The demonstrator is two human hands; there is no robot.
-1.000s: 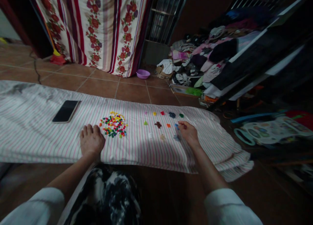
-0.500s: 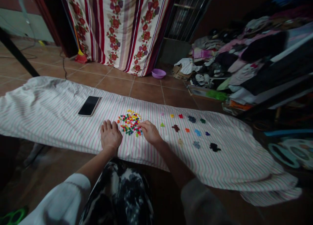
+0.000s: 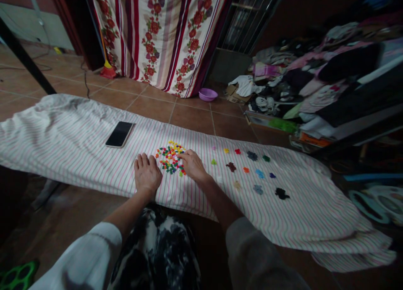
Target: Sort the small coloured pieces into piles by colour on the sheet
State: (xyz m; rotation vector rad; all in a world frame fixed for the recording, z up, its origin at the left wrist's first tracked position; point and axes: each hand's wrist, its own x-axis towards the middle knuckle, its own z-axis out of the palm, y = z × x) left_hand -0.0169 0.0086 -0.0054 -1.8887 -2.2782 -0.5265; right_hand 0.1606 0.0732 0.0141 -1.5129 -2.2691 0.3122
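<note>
A mixed pile of tiny coloured pieces, red, orange, yellow, green, white and blue, lies on the striped cloth. My left hand rests flat on the cloth just left of the pile, fingers stretched out. At the pile's right side is my right hand, its fingers drawn together and the index tip among the pieces. Whatever sits between thumb and finger is too small to make out. Right of this hand are small single-colour heaps, among them a brown heap, a light blue heap and a black heap.
A phone lies on the cloth, left of the pile. Beyond the cloth's far edge, a purple basin stands on the tiled floor before a flowered curtain. Clothes are heaped at the right.
My right fingertips have moved slightly up and inward over the pile. My left hand stays flat on the cloth. The whole view has shifted slightly.
</note>
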